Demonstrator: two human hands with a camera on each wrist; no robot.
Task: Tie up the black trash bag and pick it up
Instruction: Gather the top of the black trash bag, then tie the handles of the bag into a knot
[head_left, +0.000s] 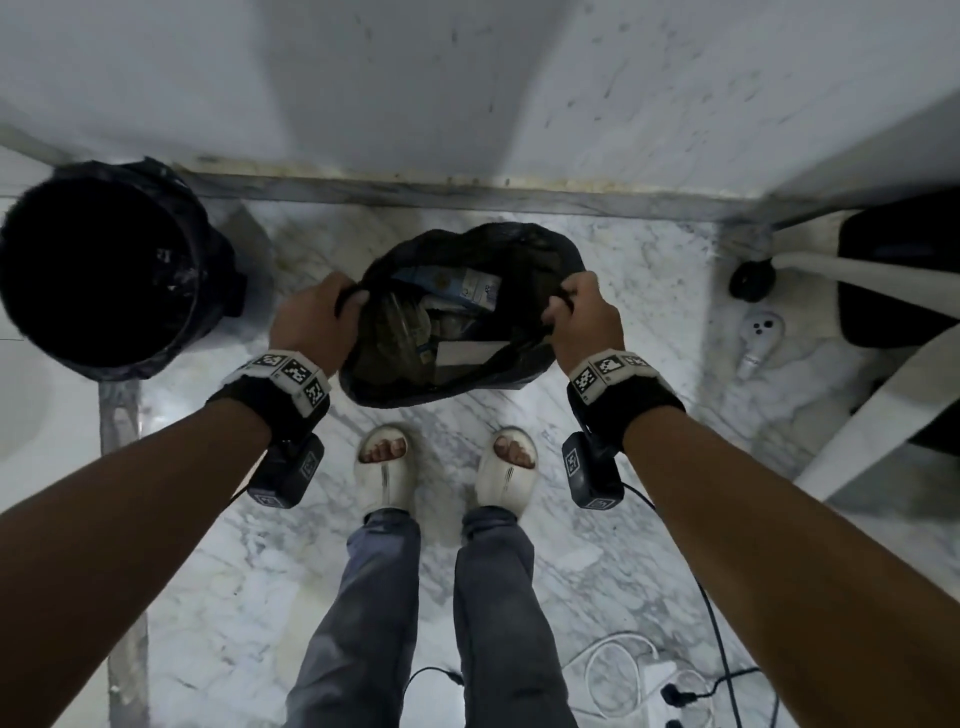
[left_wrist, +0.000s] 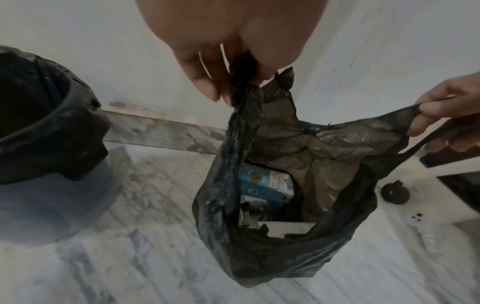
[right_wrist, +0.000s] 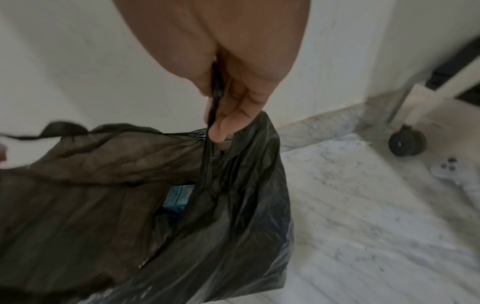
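Note:
The black trash bag stands open on the marble floor in front of my feet, with a blue carton and papers showing inside. My left hand grips the bunched left edge of the bag. My right hand pinches the right edge, gathered into a thin strand. Both hands pull the rim apart, so the mouth stays wide. In the left wrist view the right hand shows at the far right, holding the stretched plastic.
A round bin lined with a black bag stands to the left. A white wall and marble skirting lie just behind the bag. At right are a wheeled white frame, a white controller, and cables with a power strip.

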